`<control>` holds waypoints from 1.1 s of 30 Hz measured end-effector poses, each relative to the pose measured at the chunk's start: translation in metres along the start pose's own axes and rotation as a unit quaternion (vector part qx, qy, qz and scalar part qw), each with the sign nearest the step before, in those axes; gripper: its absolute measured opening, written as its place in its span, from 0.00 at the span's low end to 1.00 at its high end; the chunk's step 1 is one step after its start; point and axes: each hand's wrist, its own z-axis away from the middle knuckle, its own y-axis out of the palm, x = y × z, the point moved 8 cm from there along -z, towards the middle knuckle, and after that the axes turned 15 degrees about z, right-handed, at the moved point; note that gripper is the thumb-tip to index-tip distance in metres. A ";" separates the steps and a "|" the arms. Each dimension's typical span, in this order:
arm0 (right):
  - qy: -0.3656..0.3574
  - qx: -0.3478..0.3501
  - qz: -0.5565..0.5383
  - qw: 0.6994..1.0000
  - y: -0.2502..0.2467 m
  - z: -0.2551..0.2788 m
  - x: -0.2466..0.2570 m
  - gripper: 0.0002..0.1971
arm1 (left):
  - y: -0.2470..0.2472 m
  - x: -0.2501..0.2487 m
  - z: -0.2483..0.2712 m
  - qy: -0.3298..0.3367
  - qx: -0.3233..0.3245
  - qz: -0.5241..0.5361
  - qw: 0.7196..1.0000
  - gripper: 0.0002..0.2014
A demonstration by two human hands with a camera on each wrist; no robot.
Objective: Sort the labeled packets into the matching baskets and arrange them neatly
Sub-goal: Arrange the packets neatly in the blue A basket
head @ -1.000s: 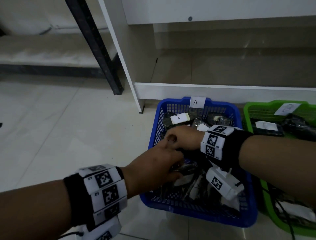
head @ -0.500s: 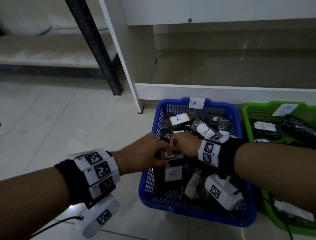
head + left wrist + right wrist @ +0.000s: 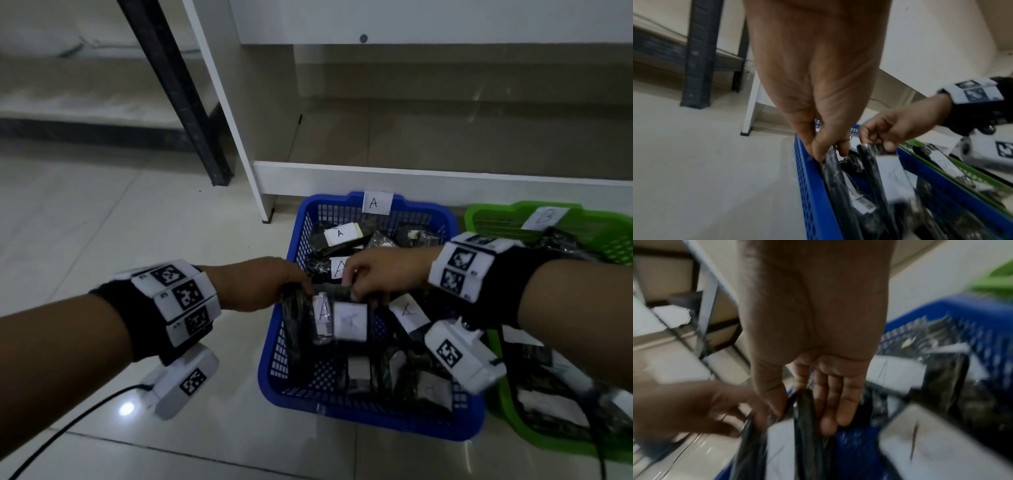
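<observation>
Both hands over blue basket (image 3: 274,363), left side. Left hand (image 3: 255,286) pinches one dark packet (image 3: 296,320) upright; right hand (image 3: 380,272) fingers grip neighbouring A-labelled packet (image 3: 349,322). Green basket (image 3: 493,216) right.

Glossy tiled floor (image 3: 102,222), perforated plastic blue basket (image 3: 291,342), shiny crinkled film packets (image 3: 301,322) with matt paper labels (image 3: 350,321).

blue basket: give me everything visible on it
The blue basket is perforated plastic, rectangular with rounded rim, upright on the tiled floor beside a green basket. A paper tag marked A sits on its far rim. Inside: dark packets with white A labels, some upright. Both hands hold packets over its left side.
</observation>
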 end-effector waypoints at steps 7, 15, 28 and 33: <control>0.082 -0.156 -0.036 0.984 -0.068 0.027 -0.043 0.16 | -0.015 -0.019 -0.013 -0.018 0.028 -0.023 0.999 0.13; 0.099 -0.270 -0.014 0.958 -0.095 0.044 -0.063 0.12 | -0.038 -0.016 -0.042 -0.082 -0.127 0.271 0.951 0.09; 0.058 -0.459 -0.010 0.887 -0.108 0.078 -0.070 0.14 | -0.011 0.007 -0.065 -0.062 -0.275 0.256 0.925 0.17; 0.036 -0.446 0.010 0.894 -0.099 0.073 -0.061 0.16 | 0.042 -0.009 -0.043 -0.086 -0.217 -0.099 0.967 0.41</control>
